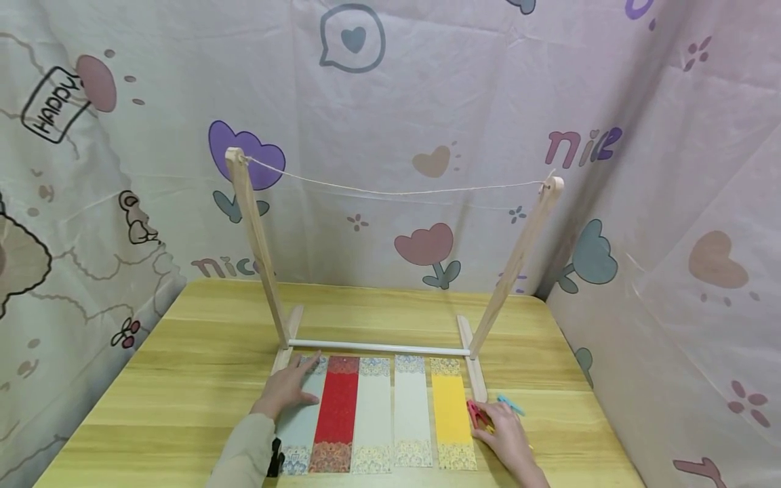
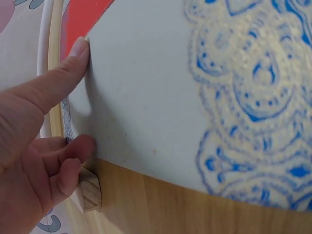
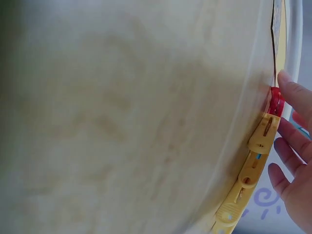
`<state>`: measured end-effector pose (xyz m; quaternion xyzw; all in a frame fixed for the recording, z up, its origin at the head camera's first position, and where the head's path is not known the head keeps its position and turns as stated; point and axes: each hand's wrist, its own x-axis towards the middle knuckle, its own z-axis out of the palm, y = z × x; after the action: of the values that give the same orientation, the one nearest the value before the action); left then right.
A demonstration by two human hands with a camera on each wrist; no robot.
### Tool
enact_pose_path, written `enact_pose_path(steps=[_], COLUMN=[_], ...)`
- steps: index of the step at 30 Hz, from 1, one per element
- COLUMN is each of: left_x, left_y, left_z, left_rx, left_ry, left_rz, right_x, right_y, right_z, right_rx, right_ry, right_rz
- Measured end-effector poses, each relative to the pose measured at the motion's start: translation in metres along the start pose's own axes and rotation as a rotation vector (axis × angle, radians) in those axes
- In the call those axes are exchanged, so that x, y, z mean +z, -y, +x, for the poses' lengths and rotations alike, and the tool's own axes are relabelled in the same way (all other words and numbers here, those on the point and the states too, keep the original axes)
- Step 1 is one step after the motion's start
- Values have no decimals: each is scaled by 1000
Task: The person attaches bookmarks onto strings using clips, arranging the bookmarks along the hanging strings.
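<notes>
My left hand rests on the upper part of a pale blue paper strip, its fingers spread. In the left wrist view the thumb lies at the strip's edge, near the red strip, and blue lace-like patterning shows on the strip's end. On the right, my right hand pinches a red clothespin beside the yellow strip. Yellow clothespins lie in a line just below those fingers in the right wrist view. Past the knuckles is a blue clothespin.
A red strip and two pale strips lie side by side between the hands. Behind them stands a wooden frame with a white crossbar low down and a slack string between its post tops. Patterned cloth hangs around the table.
</notes>
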<state>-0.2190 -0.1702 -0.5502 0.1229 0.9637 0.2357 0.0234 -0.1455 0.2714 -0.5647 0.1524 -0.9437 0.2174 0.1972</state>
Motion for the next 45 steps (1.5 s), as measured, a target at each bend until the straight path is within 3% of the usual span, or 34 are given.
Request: enact_pose_path(steps=[14,27,35,45], left_x=[-5,-9,-4,-3], left_y=[-3,-5,-2,-2], left_z=[6,12,15,12], left_rx=[-18,-16,15,-9], left_ry=[31,31,-69,-132], left_rz=[-9,50,101,94], right_x=[-1,-4,-3,2], right_y=[3,7,5,3], right_z=[3,6,6,5], right_rx=[2,50,53,-24], right_ry=[39,104,95,-34], right_rz=[-26,-42,-22,-19])
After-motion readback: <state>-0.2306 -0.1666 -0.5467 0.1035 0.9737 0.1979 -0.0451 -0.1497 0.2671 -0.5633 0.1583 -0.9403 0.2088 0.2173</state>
